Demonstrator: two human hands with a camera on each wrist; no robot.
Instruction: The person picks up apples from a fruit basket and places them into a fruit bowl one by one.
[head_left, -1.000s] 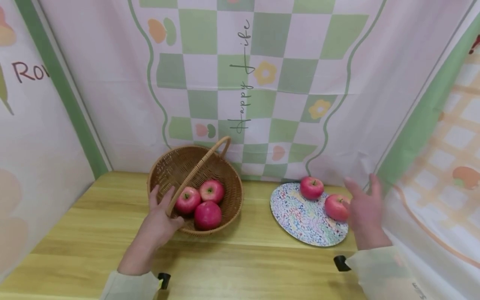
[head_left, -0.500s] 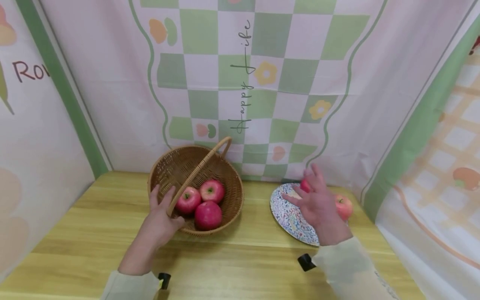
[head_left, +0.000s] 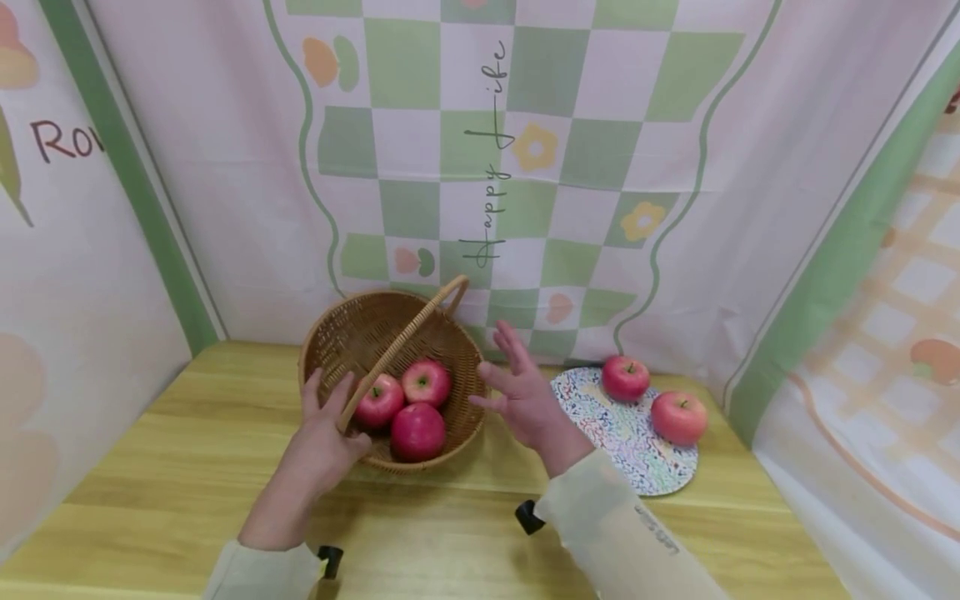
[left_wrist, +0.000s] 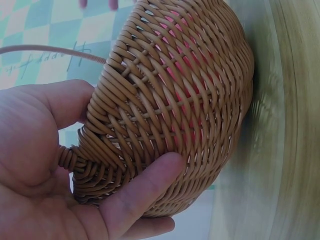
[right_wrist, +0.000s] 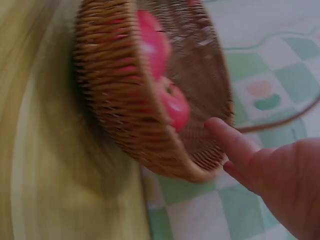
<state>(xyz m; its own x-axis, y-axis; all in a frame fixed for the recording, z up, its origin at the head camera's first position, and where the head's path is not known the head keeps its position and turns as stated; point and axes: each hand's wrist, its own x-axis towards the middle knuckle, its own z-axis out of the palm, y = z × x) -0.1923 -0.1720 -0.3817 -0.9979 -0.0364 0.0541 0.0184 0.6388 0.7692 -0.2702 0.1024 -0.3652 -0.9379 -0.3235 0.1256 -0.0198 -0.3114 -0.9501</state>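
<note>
A brown wicker basket [head_left: 352, 325] with an arched handle [head_left: 408, 327] stands on the table. Three red apples [head_left: 417, 432] lie inside it. At its near left rim, beside the handle's base, my left hand [head_left: 321, 446] grips the basket; in the left wrist view a finger [left_wrist: 145, 192] lies along the outer weave. My right hand [head_left: 528, 404] is at the right rim with spread fingers and holds nothing. The right wrist view shows a fingertip [right_wrist: 220, 131] overlapping the basket's opening.
A round speckled plate [head_left: 600, 425] lies to the right, partly behind the right forearm. Two apples sit on it, one at the back [head_left: 626, 378] and one at the right edge [head_left: 678, 417]. A checkered cloth [head_left: 472, 150] hangs behind the wooden table [head_left: 172, 450].
My right hand has moved left from beyond the plate, across it, to the basket's right rim. My left hand has kept its grip on the basket, and the apples have stayed put.
</note>
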